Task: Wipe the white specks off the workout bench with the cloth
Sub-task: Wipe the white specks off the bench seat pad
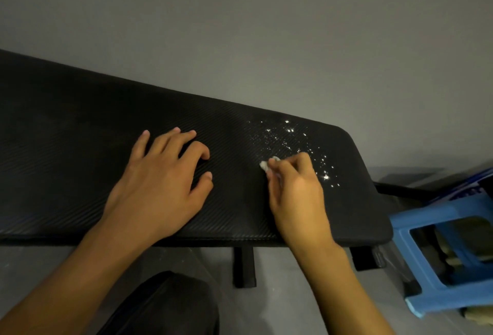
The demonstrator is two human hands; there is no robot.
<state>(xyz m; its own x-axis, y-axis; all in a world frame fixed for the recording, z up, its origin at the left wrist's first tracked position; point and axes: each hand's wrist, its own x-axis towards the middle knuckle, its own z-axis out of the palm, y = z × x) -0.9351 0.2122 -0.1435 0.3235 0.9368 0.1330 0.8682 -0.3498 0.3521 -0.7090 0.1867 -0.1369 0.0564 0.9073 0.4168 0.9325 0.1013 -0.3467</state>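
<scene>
The right hand (pixel 296 190) has its fingers curled in and pinches a small pale cloth (pixel 268 164). Only a crumpled bit of the cloth shows, past the fingertips. The cloth is pressed down on the black padded desk (pixel 66 134), at the near left edge of the white specks (pixel 290 137). The specks spread out beyond and to the right of this hand, towards the rounded end of the desk, with a few bright clumps just to the right of the knuckles.

The left hand (pixel 165 174) lies well to the left of the right one, palm down. Its fingers are spread wide and slightly bent, the tips touch the ribbed cover, and it holds nothing. The cover around this hand looks free of specks.

A blue plastic stool (pixel 448 254) stands on the floor to the right of the right forearm, just past the end of the desk. Between the two forearms a black support leg (pixel 244 265) drops from the near edge of the desk. Below the left forearm is a dark rounded shape (pixel 165 305), perhaps a knee or a bag; it is too dim to tell.
</scene>
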